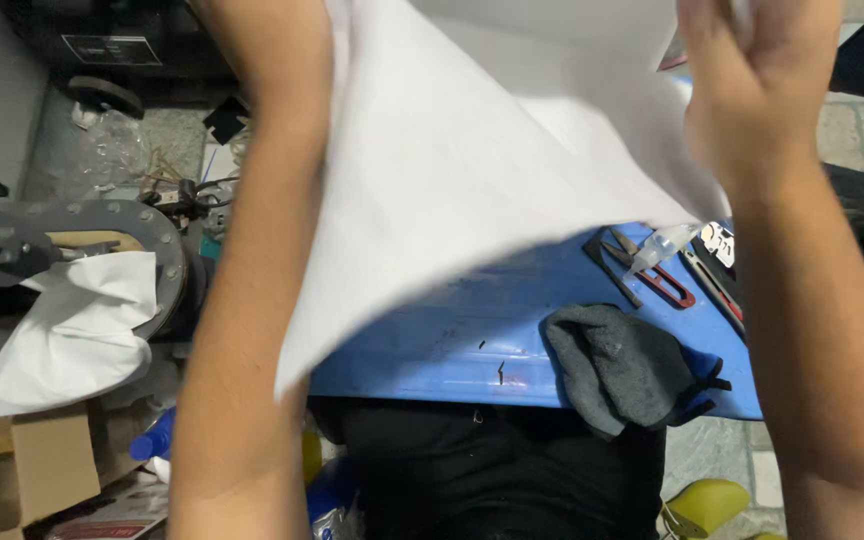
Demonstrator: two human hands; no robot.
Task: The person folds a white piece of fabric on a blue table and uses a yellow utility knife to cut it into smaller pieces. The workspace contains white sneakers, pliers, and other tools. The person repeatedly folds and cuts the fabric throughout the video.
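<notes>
Both of your hands hold a white sheet up over the blue tabletop.

Your right hand (752,75) is closed on the upper edge of the white sheet (482,150), and your left hand (272,40), mostly cut off by the top of the frame, appears to grip the opposite edge, though its fingers are out of view. Held that way, the sheet hangs spread above the blue tabletop (432,345), seemingly to keep it flat and off the clutter. On the tabletop, a grey cloth (617,365) lies below the sheet's right part, with red-handled pliers (652,270) just beyond it. Well to the left of the tabletop, crumpled white paper (77,330) rests against a round grey machine part (152,235).
</notes>
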